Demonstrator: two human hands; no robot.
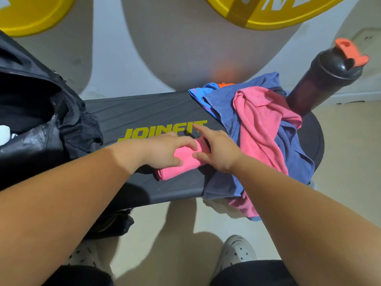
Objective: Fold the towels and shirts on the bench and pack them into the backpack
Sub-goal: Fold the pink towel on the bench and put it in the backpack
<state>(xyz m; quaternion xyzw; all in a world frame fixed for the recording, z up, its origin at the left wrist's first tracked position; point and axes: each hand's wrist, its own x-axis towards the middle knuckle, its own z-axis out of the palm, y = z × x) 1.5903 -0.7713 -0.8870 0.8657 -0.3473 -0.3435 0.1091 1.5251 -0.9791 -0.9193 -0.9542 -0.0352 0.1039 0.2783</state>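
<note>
A small pink towel (181,164), folded into a narrow roll, lies on the black bench (144,112) just below its yellow lettering. My left hand (162,151) grips the roll's middle, fingers over the top and thumb on the near side. My right hand (218,153) is at the roll's right end, thumb touching it and index finger stretched straight across the bench. The black backpack (37,112) stands open at the bench's left end. An unfolded pile lies at the right end: a pink shirt (259,124) over a dark blue garment (226,108), with a light blue piece (203,92) behind.
A dark shaker bottle (325,79) with an orange cap stands at the bench's far right, behind the pile. Yellow discs (268,15) are on the wall ahead. My feet in grey clogs (237,250) stand on the beige floor below the bench.
</note>
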